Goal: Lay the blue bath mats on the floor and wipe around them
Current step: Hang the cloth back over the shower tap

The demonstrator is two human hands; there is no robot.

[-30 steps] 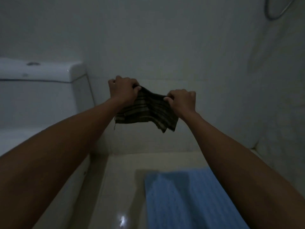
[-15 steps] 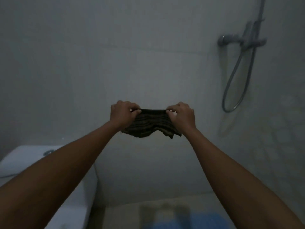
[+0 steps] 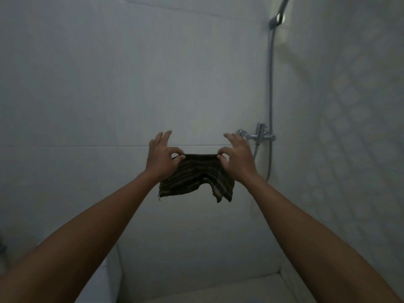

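Note:
A dark striped cloth (image 3: 196, 178) hangs stretched between both hands, held up in front of the white tiled wall. My left hand (image 3: 161, 157) pinches its upper left corner with thumb and forefinger, the other fingers spread upward. My right hand (image 3: 237, 158) pinches the upper right corner the same way. The cloth's lower edges dangle free. No blue bath mat is in view.
A chrome shower mixer (image 3: 259, 134) is fixed to the wall just right of my right hand, with a hose (image 3: 271, 84) running up to a bracket (image 3: 277, 19). A patterned wall (image 3: 349, 127) stands at the right. A strip of floor (image 3: 218, 289) shows at the bottom.
The view has tilted up, so the blue mat and toilet tank have left the frame. Both hands rose with the cloth and went from fists to thumb-and-finger pinches with spread fingers.

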